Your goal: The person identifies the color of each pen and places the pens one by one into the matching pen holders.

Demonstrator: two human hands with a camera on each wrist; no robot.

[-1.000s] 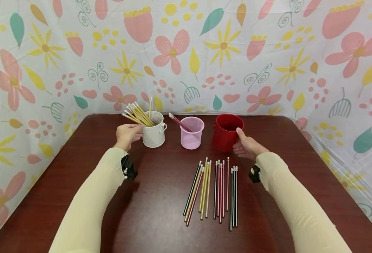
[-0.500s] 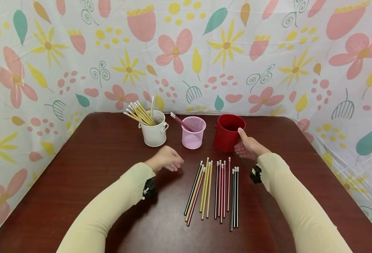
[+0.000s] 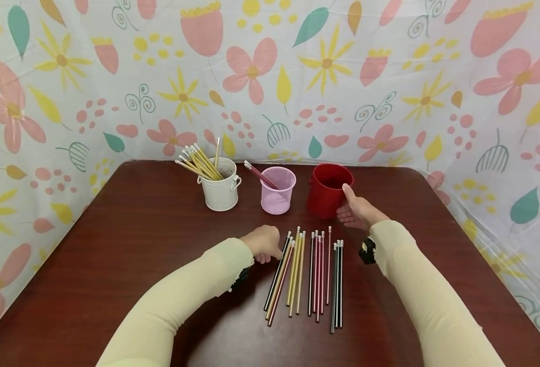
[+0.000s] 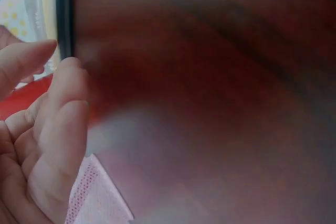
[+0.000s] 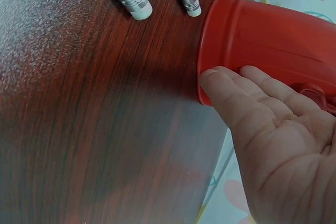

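My left hand (image 3: 264, 242) is at the eraser end of a black pencil (image 3: 275, 280) on the table. In the left wrist view, its thumb and index fingertip lie on either side of a dark pencil (image 4: 65, 14), with a gap between the tips. My right hand (image 3: 357, 211) rests against the side of a red bucket (image 3: 321, 196), thumb up by the rim. Its fingers lie fairly straight along the bucket wall in the right wrist view. Beside the black pencil lie yellow pencils (image 3: 293, 285), red pencils (image 3: 319, 285) and dark green pencils (image 3: 337, 290).
A white bucket (image 3: 221, 196) holding several yellow pencils (image 3: 201, 160) stands at the back left. Between it and the red bucket is a pink mesh pencil cup (image 3: 276, 199) with red pencils (image 3: 258, 173) leaning in it. A flowered cloth (image 3: 251, 112) hangs behind the table (image 3: 159, 234).
My left hand has left the white bucket and moved right and toward me to the black pencil's top. My right hand has stayed at the red bucket.
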